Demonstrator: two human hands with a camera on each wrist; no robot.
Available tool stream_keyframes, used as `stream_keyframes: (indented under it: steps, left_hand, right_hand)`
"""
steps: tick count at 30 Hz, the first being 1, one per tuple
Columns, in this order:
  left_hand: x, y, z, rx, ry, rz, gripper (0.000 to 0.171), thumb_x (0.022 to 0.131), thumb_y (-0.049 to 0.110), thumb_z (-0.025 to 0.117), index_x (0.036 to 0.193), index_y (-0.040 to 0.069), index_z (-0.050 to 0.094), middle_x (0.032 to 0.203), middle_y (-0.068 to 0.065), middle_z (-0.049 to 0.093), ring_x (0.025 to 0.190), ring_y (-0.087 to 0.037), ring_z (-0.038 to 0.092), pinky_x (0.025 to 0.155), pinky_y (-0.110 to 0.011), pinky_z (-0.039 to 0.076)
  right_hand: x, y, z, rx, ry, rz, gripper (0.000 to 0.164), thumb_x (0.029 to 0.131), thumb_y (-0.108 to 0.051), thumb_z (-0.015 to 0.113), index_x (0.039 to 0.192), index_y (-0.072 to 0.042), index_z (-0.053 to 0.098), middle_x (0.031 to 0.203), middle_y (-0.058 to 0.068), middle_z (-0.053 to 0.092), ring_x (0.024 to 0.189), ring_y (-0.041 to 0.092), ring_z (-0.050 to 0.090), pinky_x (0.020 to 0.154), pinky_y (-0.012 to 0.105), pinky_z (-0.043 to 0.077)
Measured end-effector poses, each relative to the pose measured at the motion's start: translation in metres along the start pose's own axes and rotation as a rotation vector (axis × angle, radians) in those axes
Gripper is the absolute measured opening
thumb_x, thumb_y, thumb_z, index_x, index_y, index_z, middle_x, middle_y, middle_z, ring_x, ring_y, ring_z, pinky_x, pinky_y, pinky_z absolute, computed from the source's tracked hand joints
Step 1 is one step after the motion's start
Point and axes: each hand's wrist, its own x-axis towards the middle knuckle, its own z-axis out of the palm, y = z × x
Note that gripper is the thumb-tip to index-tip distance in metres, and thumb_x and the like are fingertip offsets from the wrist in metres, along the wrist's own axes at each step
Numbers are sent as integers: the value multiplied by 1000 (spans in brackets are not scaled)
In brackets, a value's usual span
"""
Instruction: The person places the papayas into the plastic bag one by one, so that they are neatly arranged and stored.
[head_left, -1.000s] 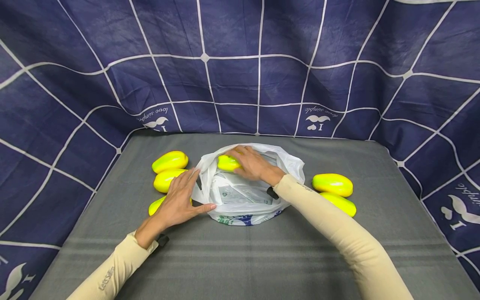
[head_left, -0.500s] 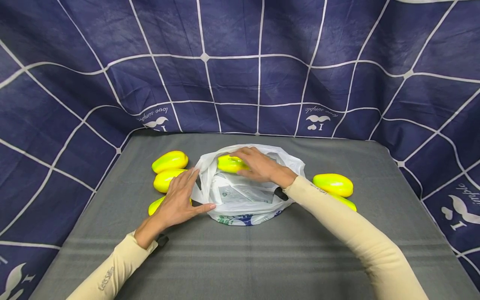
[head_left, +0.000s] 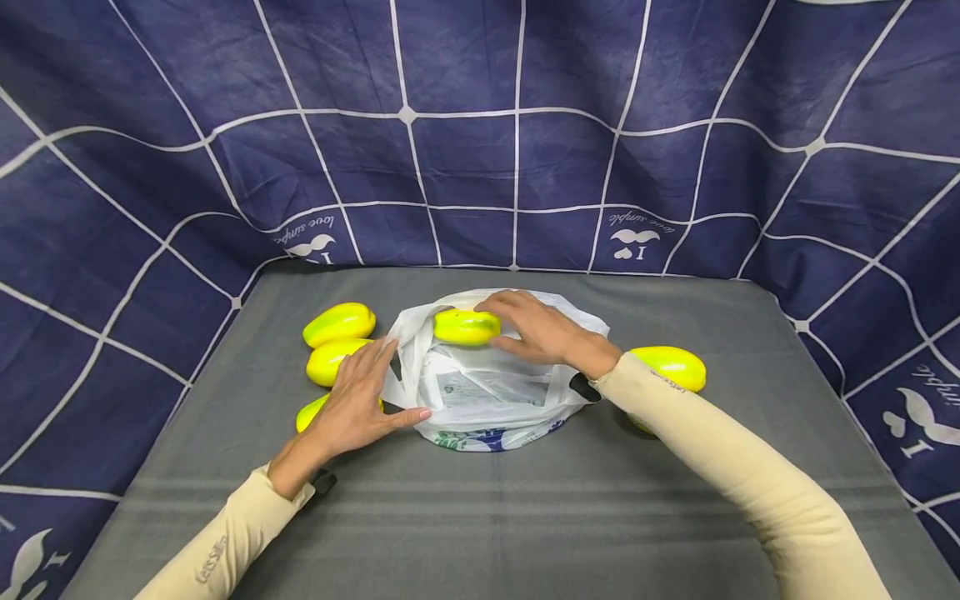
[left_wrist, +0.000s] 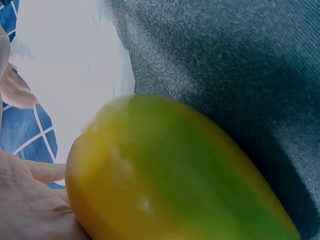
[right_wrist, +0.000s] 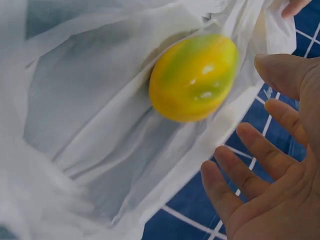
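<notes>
A white plastic bag [head_left: 480,421] with green and blue print lies on the grey cloth, its mouth held wide. Inside it, at the left rear, rests a smooth oblong yellow-green fruit [head_left: 467,327], also plain in the right wrist view. My right hand [head_left: 536,329] hovers over the bag's mouth, fingers spread and apart from that fruit [right_wrist: 195,77]. At the bag's left rim my left hand [head_left: 354,402] stays with fingers extended and thumb along the front edge. Close by its palm is another such fruit [left_wrist: 170,170], filling much of the left wrist view.
To the left sit several fruits, with an upper one [head_left: 340,324], a middle one [head_left: 335,361] and a lower one [head_left: 311,412] partly behind my left hand. On the right, a fruit [head_left: 671,367] is partly covered by my sleeve. A blue checked curtain [head_left: 465,158] encloses the table.
My right hand has let go of the fruit inside the bag and drawn back to the right. More of that fruit shows. My left hand has stayed in place.
</notes>
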Motion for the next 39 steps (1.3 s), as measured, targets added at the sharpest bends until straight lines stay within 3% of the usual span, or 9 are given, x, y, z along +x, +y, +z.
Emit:
stream_keyframes:
  steps: [17,26,31,39]
  left_hand:
    - [-2,-2,-1,3,7,-11,114,76,58,80,156,-2,26,160,-23,28,148,-43,23,118,-67,12]
    - [-1,-3,1,-9,33,12,111,76,56,80,155,-2,28,159,-24,30,147,-44,25,116,-67,14]
    - [-1,-2,1,-11,25,8,111,77,57,80,155,-2,28,159,-24,30,147,-44,25,117,-67,14]
    - [-1,-4,1,-11,21,-1,110,77,56,80,155,-2,28,159,-24,29,147,-44,24,117,-66,13]
  right_hand:
    - [-57,20,-33,45,69,14,49,98,-25,66,142,-9,53,144,8,53,137,30,45,115,49,35]
    - [-84,32,-42,76,122,17,45,96,-22,69,139,-12,56,140,6,58,133,27,49,113,51,37]
    - [-99,40,-46,81,169,14,46,94,-17,71,137,-7,57,138,7,59,131,28,51,110,51,40]
    - [-117,52,-50,101,171,87,47,95,-19,70,139,-14,57,141,3,57,136,25,49,111,49,39]
